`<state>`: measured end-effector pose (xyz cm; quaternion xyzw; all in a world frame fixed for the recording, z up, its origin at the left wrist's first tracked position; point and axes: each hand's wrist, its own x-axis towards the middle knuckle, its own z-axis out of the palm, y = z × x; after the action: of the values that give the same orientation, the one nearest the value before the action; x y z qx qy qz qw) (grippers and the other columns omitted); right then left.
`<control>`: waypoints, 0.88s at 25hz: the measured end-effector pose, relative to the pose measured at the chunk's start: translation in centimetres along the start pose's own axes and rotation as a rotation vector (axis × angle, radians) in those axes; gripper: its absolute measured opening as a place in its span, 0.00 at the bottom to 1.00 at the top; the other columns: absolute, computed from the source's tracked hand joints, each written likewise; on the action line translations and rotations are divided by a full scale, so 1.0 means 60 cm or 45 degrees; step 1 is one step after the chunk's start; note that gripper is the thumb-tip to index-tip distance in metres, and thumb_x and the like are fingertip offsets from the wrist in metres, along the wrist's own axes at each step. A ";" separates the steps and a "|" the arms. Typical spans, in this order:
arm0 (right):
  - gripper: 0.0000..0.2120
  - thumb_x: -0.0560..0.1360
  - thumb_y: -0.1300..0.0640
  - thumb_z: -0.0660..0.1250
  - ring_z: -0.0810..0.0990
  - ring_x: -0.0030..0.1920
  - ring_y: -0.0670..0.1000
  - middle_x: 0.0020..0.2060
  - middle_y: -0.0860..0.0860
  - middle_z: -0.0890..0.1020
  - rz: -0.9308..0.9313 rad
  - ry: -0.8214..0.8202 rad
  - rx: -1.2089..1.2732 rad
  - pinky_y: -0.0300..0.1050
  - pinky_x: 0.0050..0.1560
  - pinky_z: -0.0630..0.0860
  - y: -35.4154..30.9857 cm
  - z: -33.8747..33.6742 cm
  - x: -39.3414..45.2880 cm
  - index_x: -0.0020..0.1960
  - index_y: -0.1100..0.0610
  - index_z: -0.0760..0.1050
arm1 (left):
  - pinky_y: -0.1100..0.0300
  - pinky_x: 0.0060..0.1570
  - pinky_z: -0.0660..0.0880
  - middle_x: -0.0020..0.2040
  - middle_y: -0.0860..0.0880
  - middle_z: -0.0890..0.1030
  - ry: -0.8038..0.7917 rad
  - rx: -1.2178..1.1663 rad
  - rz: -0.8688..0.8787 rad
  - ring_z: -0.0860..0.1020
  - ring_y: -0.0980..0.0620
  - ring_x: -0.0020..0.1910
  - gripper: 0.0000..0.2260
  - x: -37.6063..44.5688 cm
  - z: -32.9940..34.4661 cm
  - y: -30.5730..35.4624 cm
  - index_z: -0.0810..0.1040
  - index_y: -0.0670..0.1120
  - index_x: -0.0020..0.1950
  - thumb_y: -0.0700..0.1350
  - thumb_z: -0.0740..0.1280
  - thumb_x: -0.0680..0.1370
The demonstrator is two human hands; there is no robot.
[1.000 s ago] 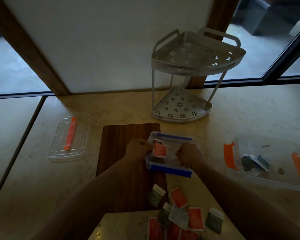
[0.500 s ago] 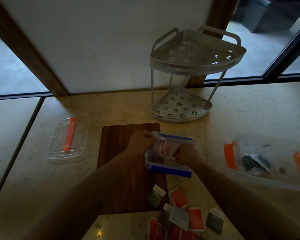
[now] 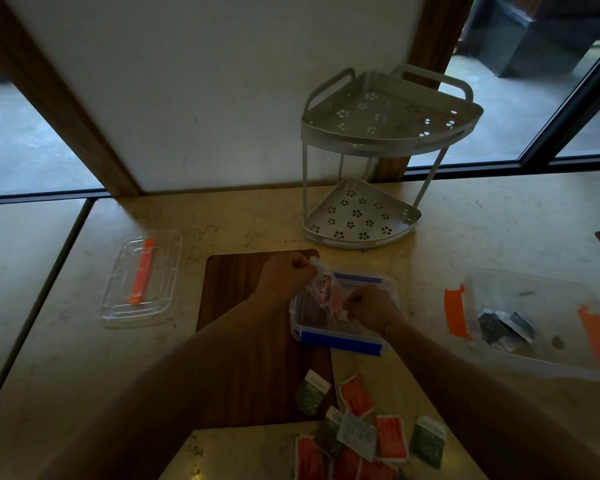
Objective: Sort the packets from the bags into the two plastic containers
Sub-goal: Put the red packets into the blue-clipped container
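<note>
A clear plastic bag (image 3: 324, 292) with red packets inside is stretched between both hands over the blue-clipped container (image 3: 340, 341). My left hand (image 3: 284, 277) pinches the bag's upper left corner. My right hand (image 3: 369, 306) grips its lower right end. The bag hangs tilted above the container's opening. A second clear container with orange clips (image 3: 534, 327) sits at the right and holds a few dark packets (image 3: 503, 329). Several loose red, green and white packets (image 3: 357, 438) lie on the counter near me.
A dark wooden board (image 3: 243, 341) lies under my left arm. A clear lid with an orange clip (image 3: 141, 277) rests at the left. A two-tier metal corner rack (image 3: 371, 157) stands at the back by the wall and windows.
The bag has been lifted and turned from lying flat over the container to hanging tilted. My left hand rose and moved back; my right hand stayed at the container's right side.
</note>
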<state>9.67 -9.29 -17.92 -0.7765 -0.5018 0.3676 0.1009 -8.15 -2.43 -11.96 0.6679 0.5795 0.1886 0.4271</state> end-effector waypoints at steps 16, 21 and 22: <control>0.11 0.76 0.56 0.65 0.79 0.35 0.49 0.40 0.55 0.85 -0.080 0.086 0.180 0.43 0.44 0.77 -0.007 -0.015 -0.020 0.42 0.59 0.83 | 0.55 0.44 0.77 0.38 0.49 0.82 0.083 0.004 0.151 0.81 0.50 0.41 0.04 -0.024 -0.017 0.036 0.80 0.47 0.39 0.45 0.70 0.73; 0.11 0.76 0.56 0.65 0.81 0.38 0.52 0.39 0.56 0.85 -0.071 0.084 0.196 0.47 0.48 0.79 -0.005 -0.013 -0.021 0.41 0.60 0.83 | 0.53 0.45 0.78 0.38 0.49 0.82 0.089 0.001 0.141 0.81 0.51 0.40 0.04 -0.023 -0.019 0.032 0.80 0.47 0.39 0.46 0.71 0.73; 0.11 0.75 0.56 0.66 0.81 0.37 0.51 0.38 0.55 0.85 -0.079 0.081 0.186 0.47 0.47 0.79 -0.006 -0.014 -0.022 0.41 0.60 0.83 | 0.54 0.44 0.78 0.37 0.50 0.82 0.092 0.008 0.146 0.80 0.52 0.39 0.04 -0.024 -0.020 0.033 0.80 0.48 0.39 0.46 0.71 0.73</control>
<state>9.66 -10.05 -16.53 -0.7624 -0.4939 0.3752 0.1844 -8.22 -3.26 -9.39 0.6941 0.5560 0.2349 0.3923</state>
